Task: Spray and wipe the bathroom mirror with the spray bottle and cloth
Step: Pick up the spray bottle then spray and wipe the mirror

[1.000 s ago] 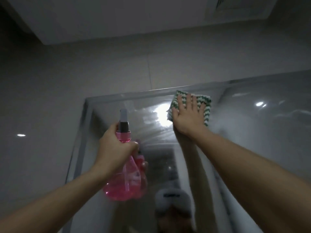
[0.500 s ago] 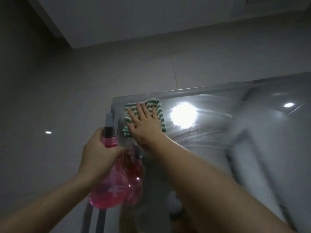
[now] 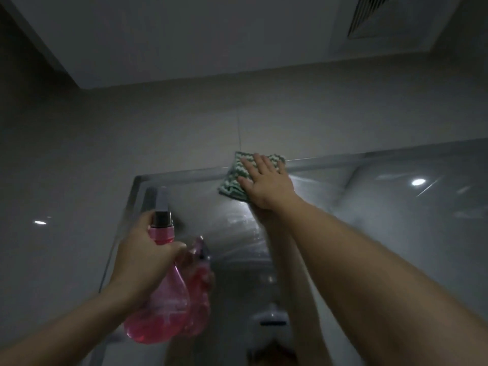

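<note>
Wiping is underway: right hand (image 3: 266, 184) presses flat on green striped cloth (image 3: 232, 180) at mirror (image 3: 369, 207) top edge, left hand (image 3: 142, 256) clamps pink spray bottle (image 3: 158, 307); next stroke likely needs steady pressure downward

cloth (image 3: 235, 178): on mirror (image 3: 369, 220) top edge, under right hand (image 3: 266, 186)
spray bottle (image 3: 161, 294): in left hand (image 3: 142, 257), lower left of cloth
</note>
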### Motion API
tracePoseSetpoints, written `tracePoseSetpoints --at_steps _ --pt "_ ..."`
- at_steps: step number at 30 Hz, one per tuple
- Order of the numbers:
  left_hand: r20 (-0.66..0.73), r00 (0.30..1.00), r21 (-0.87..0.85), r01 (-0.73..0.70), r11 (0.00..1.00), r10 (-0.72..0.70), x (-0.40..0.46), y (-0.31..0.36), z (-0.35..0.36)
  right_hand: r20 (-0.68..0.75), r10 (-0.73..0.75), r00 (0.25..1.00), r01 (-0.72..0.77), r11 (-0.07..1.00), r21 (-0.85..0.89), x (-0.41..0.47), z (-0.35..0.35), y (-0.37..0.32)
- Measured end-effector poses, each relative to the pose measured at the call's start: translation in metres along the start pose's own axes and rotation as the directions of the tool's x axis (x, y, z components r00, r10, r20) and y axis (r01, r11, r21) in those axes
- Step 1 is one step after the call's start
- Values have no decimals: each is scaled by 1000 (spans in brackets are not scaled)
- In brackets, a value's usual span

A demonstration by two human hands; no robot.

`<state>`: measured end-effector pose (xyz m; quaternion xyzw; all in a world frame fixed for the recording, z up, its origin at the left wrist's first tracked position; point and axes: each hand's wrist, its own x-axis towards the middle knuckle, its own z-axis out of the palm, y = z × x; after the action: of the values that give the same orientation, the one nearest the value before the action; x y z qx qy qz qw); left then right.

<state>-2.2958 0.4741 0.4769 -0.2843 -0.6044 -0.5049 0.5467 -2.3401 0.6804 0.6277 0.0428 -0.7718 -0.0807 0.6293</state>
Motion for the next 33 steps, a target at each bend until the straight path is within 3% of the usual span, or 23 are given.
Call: tracePoseSetpoints --at_steps 6,13,16,20,33 --pt "56 998 -25 36 999 -35 -24 12 40 -8 142 990 -142 990 -2 -47 -13 93" --pt "131 990 -132 68 989 -51 -56 19 58 -20 242 970 -242 967 -82 -80 -14 104" --pt "134 990 -211 73 975 -45 -56 17 51 -6 277 961 -276 953 -123 -76 -12 89" --pt "142 989 -261 65 963 -29 -49 5 22 1 311 950 -311 950 -35 -70 -5 59" --pt "61 998 -268 33 963 -17 -8 -77 -71 -36 18 999 -17 1000 12 11 33 -142"
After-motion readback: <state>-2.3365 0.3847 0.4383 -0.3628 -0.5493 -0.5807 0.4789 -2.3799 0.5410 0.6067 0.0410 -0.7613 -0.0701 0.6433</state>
